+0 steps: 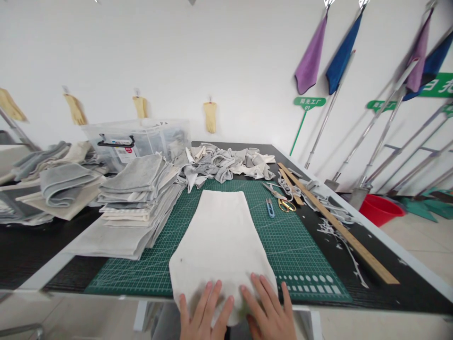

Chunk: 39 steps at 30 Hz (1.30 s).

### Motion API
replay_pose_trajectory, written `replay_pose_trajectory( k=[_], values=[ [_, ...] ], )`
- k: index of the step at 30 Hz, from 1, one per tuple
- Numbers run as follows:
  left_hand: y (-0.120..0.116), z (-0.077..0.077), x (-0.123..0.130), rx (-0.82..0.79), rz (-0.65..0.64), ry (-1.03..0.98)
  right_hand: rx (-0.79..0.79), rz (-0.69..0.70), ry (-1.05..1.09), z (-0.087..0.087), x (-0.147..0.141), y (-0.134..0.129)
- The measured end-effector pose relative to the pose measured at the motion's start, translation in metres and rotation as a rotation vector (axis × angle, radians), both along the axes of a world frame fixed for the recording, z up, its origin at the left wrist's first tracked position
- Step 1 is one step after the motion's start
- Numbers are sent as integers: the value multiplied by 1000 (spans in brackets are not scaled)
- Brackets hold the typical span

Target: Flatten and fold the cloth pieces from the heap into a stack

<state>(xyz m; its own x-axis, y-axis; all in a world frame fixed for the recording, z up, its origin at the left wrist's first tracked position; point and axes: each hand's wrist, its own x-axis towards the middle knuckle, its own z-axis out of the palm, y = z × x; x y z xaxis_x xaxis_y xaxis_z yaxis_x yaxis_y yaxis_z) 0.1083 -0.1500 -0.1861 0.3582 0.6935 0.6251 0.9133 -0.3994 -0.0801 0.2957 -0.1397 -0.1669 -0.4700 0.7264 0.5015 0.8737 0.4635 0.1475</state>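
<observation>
A white piece of cloth (pixel 221 236) lies flat over the green cutting mat (pixel 300 255), its near end reaching past the table's front edge. My left hand (pixel 205 314) rests on the cloth's lower left part with fingers spread. Beside it, my right hand (pixel 267 307) presses on the lower right part, fingers also stretched out and apart. A small dark spot shows on the cloth's left side. Right of the cloth are blue thread snips (pixel 270 208) and gold-handled scissors (pixel 286 204).
A stack of grey and white cloths (pixel 130 208) stands left on the mat, before a clear plastic box (pixel 148 137). Fabric scraps (pixel 226 163) are heaped at the back. A wooden ruler (pixel 339 226) lies along the right, among trimmings. A red bucket (pixel 378 210) stands on the floor.
</observation>
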Motion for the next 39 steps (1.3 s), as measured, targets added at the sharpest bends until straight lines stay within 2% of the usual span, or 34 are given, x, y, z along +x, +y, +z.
replay_pose_trajectory(
  k=[5,9,11,15,19,22,26,30,34,37,39],
  values=[
    [10,-3,13,-116,39,44,-74,-126,69,-12,-5,1],
    [13,-3,17,-102,41,27,-110,-74,60,-8,-2,2],
    [17,4,11,-71,-24,32,-170,-22,63,2,3,6],
    [30,30,-10,-96,-250,87,-363,16,126,29,9,17],
    [45,52,-24,-373,-327,155,-513,-39,167,49,3,31],
    [63,56,-27,-562,-230,113,-552,-139,166,52,-4,43],
    [98,56,-28,-662,-96,61,-554,-231,139,47,-9,61],
    [136,59,-31,-700,-85,58,-563,-251,121,42,-11,83],
    [167,65,-29,-680,-171,63,-571,-276,127,43,-13,105],
    [181,70,-25,-689,-182,57,-583,-261,151,51,-12,109],
    [180,75,-24,-696,-142,10,-566,-186,179,60,-9,101]
  ],
)
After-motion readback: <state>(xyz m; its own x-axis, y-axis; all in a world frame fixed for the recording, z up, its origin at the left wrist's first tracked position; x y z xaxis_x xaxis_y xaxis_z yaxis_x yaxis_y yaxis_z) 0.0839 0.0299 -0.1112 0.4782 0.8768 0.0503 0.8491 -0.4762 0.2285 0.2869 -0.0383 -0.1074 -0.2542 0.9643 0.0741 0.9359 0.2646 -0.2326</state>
